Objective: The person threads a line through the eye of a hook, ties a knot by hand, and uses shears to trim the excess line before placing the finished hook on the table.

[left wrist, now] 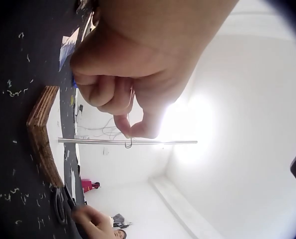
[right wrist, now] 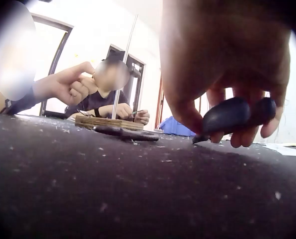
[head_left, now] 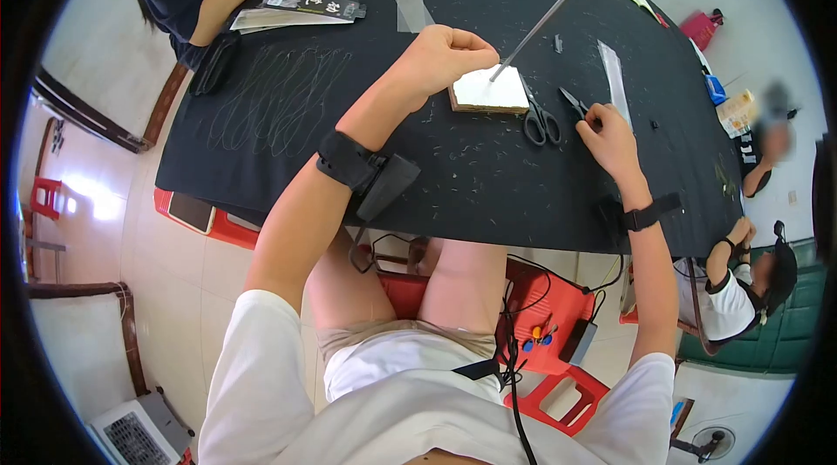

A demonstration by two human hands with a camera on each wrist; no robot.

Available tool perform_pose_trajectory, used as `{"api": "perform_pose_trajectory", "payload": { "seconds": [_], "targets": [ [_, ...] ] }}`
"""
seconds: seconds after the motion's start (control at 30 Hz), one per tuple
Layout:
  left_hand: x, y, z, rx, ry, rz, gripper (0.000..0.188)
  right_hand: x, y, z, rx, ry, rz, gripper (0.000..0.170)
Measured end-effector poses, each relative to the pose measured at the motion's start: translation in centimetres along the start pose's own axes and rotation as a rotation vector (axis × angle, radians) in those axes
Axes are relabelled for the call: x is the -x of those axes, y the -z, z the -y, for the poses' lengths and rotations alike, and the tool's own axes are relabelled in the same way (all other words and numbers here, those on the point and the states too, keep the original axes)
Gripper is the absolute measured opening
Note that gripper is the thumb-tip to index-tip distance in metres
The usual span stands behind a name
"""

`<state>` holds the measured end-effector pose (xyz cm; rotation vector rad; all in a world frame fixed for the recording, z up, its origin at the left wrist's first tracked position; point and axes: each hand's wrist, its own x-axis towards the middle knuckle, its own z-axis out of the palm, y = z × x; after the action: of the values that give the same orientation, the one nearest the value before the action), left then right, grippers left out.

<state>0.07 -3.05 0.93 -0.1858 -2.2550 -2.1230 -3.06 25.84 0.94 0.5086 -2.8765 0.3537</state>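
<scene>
Black cloth (head_left: 453, 203) is spread over the desk (head_left: 375, 195), but how much of the work on it can be counted as done?

— The metal rod (head_left: 551, 13) is set standing in the white-topped plywood block (head_left: 471, 97) near the middle, so that stand can be judged ready. Pale clippings (left wrist: 13, 93) are scattered around it, by which some cutting is suggested.

— And what is left?

— The piece at the rod, it would seem. A thin curled wire (left wrist: 128, 145) is pinched in the fingers of the left hand (head_left: 446, 57), and its bent end is seen across the rod in the left wrist view. Whether it is looped around the rod or only held in front cannot be told. No finished piece can be made out, so the work is judged to be partway.

— How are the other fingers occupied?

— A dark-handled pointed tool (right wrist: 226, 115) is gripped by the right hand (head_left: 609, 144), to the right of the block; its exact kind is hidden by the fingers. Black scissors (head_left: 535, 111) are laid just beside the block, unheld. Loops of thin line (head_left: 279, 103) are spread at the left, held by neither hand.

— Can any writing be read?

— Pale characters, Chinese by their look, are printed on the flat dark-labelled packet (head_left: 305, 7) at the far left, but are too small to be read with certainty. No brand can be identified.
</scene>
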Motion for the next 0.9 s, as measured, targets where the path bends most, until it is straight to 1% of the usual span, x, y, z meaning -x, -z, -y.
{"api": "perform_pose_trajectory", "payload": {
  "seconds": [0.07, 0.13, 0.27, 0.33, 0.37, 0.43, 0.47, 0.53, 0.57, 0.6, 0.67, 0.77, 0.9],
  "targets": [
    [0.1, -0.2, -0.2, 0.007, -0.024, 0.011, 0.023, -0.1, -0.3, -0.2, 0.037, 0.015, -0.018, 0.02],
    [0.6, -0.1, -1.0, -0.008, 0.009, 0.046, 0.024, -0.2, -0.8, -0.5, 0.057, 0.08, -0.03, 0.019],
    [0.9, -0.2, -1.0, 0.003, 0.018, 0.053, 0.023, 0.0, -0.1, 1.1, 0.102, 0.069, -0.01, 0.021],
    [0.6, -0.3, -0.3, 0.043, -0.004, 0.088, 0.023, 0.4, 0.9, 2.7, 0.341, 0.134, -0.038, 0.018],
    [0.5, -0.3, -0.3, 0.043, -0.007, 0.09, 0.023, 0.2, 1.0, 3.4, 0.343, 0.133, -0.04, 0.018],
    [0.4, -0.4, -0.1, 0.035, -0.005, 0.123, 0.023, 0.0, 1.2, 4.9, -0.358, 0.196, -0.182, 0.011],
    [0.4, -0.4, 0.0, 0.036, -0.006, 0.122, 0.023, 0.0, 1.5, 6.1, -0.357, 0.197, -0.181, 0.011],
    [0.2, -0.5, 0.2, 0.047, 0.008, 0.128, 0.023, 0.3, 2.4, 8.8, -0.56, 0.317, -0.178, 0.011],
    [0.2, -0.5, 0.3, 0.047, 0.008, 0.128, 0.023, 0.4, 2.4, 9.8, -0.575, 0.355, -0.2, 0.012],
    [0.1, -0.5, 0.4, 0.052, 0.02, 0.136, 0.023, 0.4, 2.1, 10.2, -0.576, 0.355, -0.2, 0.012],
    [0.1, -0.5, 0.4, 0.056, 0.029, 0.145, 0.023, 0.2, 1.7, 10.9, -0.466, 0.427, -0.261, 0.012],
    [0.1, -0.5, 0.3, 0.032, 0.038, 0.124, 0.023, -0.1, 0.7, 11.0, -0.471, 0.403, -0.277, 0.011],
    [0.2, -0.6, 0.3, 0.026, 0.025, 0.143, 0.023, -0.1, 0.5, 11.3, -0.495, 0.361, -0.273, 0.008]
  ]
}}
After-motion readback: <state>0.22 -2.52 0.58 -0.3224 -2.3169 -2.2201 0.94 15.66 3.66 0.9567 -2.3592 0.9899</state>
